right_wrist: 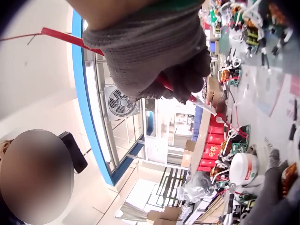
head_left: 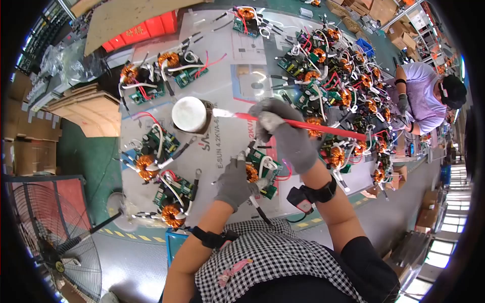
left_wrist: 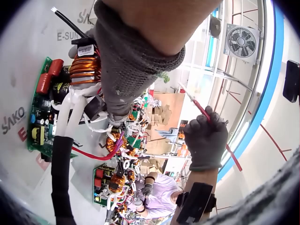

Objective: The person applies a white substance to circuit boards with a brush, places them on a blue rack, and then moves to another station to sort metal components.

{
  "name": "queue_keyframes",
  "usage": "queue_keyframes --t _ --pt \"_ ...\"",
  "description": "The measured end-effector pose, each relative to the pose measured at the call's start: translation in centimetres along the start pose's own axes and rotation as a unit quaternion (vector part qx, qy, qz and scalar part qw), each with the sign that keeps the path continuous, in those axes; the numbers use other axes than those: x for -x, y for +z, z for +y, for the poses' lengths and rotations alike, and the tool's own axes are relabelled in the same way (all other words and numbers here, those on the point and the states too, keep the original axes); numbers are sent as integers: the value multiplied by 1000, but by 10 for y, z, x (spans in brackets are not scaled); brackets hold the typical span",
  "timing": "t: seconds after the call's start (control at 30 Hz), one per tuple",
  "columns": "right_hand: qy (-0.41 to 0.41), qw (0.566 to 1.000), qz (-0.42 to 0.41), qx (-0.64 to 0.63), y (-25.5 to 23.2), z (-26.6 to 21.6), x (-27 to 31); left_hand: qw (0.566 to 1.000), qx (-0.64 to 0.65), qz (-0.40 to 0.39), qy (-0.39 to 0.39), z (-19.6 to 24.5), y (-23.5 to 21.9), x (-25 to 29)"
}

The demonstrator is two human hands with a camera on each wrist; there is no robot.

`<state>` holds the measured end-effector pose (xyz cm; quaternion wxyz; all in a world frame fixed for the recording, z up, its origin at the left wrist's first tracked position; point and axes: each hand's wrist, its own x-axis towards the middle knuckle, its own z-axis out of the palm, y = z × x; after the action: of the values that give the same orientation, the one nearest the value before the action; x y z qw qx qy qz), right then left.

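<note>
A grey-gloved right hand [head_left: 290, 136] grips a long red rod [head_left: 323, 128], its whitish tip pointing left toward a round white-topped tub [head_left: 188, 114]. The rod is raised above the table, and in the left wrist view the right hand [left_wrist: 206, 140] has its fingers curled round it. The left hand [head_left: 235, 184], also gloved, holds the copper coil [head_left: 251, 173] of a green circuit board [head_left: 270, 191], with fingers and thumb on either side. Thick white and black cables [left_wrist: 62, 173] hang off that board. The left fingertips are partly hidden behind the coil in the left wrist view.
Several similar boards with coils lie left of the tub [head_left: 145, 165] and at the back [head_left: 246, 26]. A dense pile of boards [head_left: 348, 91] covers the right side. Another person [head_left: 422, 96] is beyond it. A large fan [head_left: 58, 247] stands at the lower left.
</note>
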<state>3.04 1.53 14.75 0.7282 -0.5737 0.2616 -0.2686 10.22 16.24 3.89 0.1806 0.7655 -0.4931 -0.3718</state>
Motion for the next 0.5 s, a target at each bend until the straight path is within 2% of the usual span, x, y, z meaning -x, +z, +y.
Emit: queue_keyframes --t 0.03,0.1,0.13,0.17,0.23,0.27,0.33,0.37,0.43,0.47,0.5 --pt "-1 1000 -15 -25 12 12 -16 1000 -7 -6 -9 3 -1 -1" --pt "-40 992 -115 -17 30 35 -48 998 -61 -28 -17 -3 9 -7" --pt "6 994 -99 51 44 39 -61 998 -62 -25 -15 -3 7 -6" --pt "-4 992 -112 57 51 59 -76 998 -60 -23 -14 -4 7 -5" --pt "6 979 -115 167 59 90 -99 995 -92 -12 45 -15 19 -6" --pt "-10 972 -119 205 59 106 -106 991 -106 -8 75 -21 25 -8" --pt "-39 951 -125 279 63 119 -114 995 -72 4 75 -25 27 -8" --pt "25 963 -131 233 59 124 -115 996 -53 9 76 -27 29 -9" --pt "154 969 -141 134 54 98 -110 995 -51 26 76 -16 19 -5" --pt "159 973 -136 102 47 94 -110 995 -50 35 76 -12 15 -4" --pt "121 977 -127 120 46 96 -107 994 -60 37 88 -10 13 -4"
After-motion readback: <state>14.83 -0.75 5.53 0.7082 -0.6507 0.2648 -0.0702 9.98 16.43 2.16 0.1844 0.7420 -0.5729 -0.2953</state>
